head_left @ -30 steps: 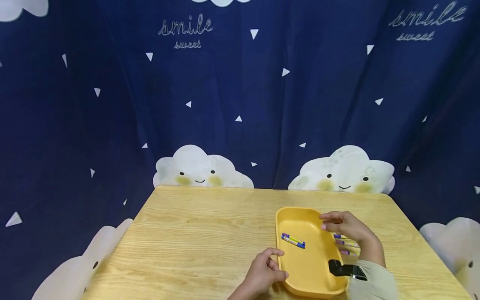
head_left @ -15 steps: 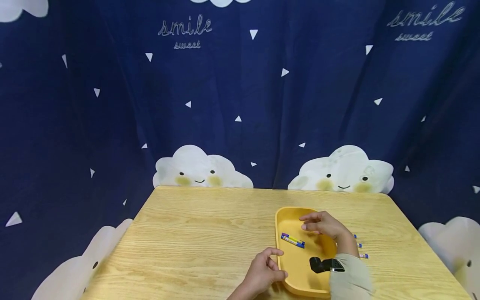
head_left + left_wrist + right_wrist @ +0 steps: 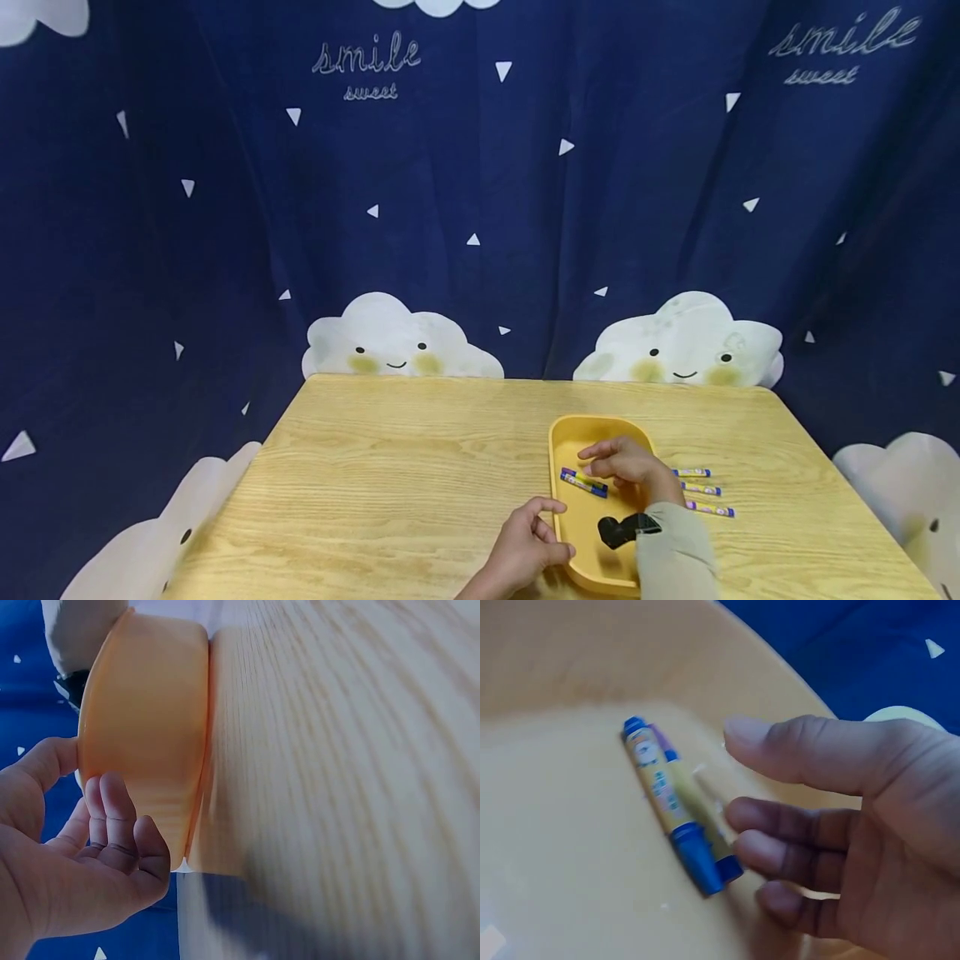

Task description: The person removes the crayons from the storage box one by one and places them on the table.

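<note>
Two short markers (image 3: pixel 657 776) with yellow printed barrels and blue ends lie side by side in the yellow tray (image 3: pixel 600 575); one also has a purple end. My right hand (image 3: pixel 622 462) is over the tray beside them, thumb and fingers apart and loosely bent around nothing. In the right wrist view, the fingertips (image 3: pixel 754 847) overlap the edge of the rear marker. My left hand (image 3: pixel 525 537) holds the tray's left side, its thumb (image 3: pixel 56 761) at the rim and other fingers bent along the outer wall.
Three more markers (image 3: pixel 701 490) lie in a row on the wooden table (image 3: pixel 412 483), just right of the tray and partly behind the right forearm. A dark blue curtain (image 3: pixel 450 167) with clouds hangs behind the table.
My right hand has moved left and lower, from the tray's right rim to beside the two markers. The row on the table shows more now. My left hand and the tray stay put.
</note>
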Action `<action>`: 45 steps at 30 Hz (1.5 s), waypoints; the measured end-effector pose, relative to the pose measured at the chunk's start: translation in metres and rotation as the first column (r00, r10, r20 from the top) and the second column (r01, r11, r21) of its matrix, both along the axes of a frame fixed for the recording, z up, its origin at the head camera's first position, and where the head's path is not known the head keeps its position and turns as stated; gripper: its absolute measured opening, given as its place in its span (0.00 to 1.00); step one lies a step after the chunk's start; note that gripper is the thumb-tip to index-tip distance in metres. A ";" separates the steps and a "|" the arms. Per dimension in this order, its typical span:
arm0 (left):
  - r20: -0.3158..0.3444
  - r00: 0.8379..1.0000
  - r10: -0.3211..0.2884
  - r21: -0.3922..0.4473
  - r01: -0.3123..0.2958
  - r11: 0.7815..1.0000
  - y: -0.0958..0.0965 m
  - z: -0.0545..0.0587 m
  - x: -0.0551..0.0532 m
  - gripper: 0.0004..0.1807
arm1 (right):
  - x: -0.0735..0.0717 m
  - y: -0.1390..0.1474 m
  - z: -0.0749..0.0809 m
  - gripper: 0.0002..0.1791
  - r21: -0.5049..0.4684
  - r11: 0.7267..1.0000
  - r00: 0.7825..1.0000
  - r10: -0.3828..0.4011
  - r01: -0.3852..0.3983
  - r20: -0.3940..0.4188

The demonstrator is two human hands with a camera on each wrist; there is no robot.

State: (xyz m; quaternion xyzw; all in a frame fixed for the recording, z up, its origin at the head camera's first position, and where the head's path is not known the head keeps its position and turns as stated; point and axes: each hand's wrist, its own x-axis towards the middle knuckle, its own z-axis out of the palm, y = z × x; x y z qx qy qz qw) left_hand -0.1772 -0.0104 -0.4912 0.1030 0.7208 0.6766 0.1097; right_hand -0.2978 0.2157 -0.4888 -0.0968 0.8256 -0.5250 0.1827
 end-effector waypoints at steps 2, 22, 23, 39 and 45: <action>0.001 1.000 0.001 0.001 -0.001 1.000 0.000 0.000 0.000 0.24 | -0.001 -0.001 -0.004 0.18 0.003 1.000 1.000 0.002 -0.002 -0.007; 0.000 1.000 -0.026 0.013 0.026 1.000 -0.001 0.000 0.002 0.25 | 0.002 -0.012 -0.013 0.10 0.182 0.982 0.995 -0.030 0.046 -0.092; 0.000 1.000 -0.025 0.014 0.025 1.000 -0.001 0.000 0.002 0.25 | 0.002 -0.012 -0.012 0.09 0.193 0.980 0.995 -0.027 0.046 -0.096; 0.025 0.999 -0.027 0.021 0.026 0.999 -0.001 0.000 0.001 0.24 | 0.001 -0.008 -0.010 0.05 0.159 0.987 0.990 0.036 -0.014 -0.136; 0.021 1.000 -0.020 0.027 0.019 0.999 -0.001 -0.001 0.000 0.24 | 0.000 -0.008 -0.010 0.06 0.130 0.991 0.987 0.029 -0.008 -0.159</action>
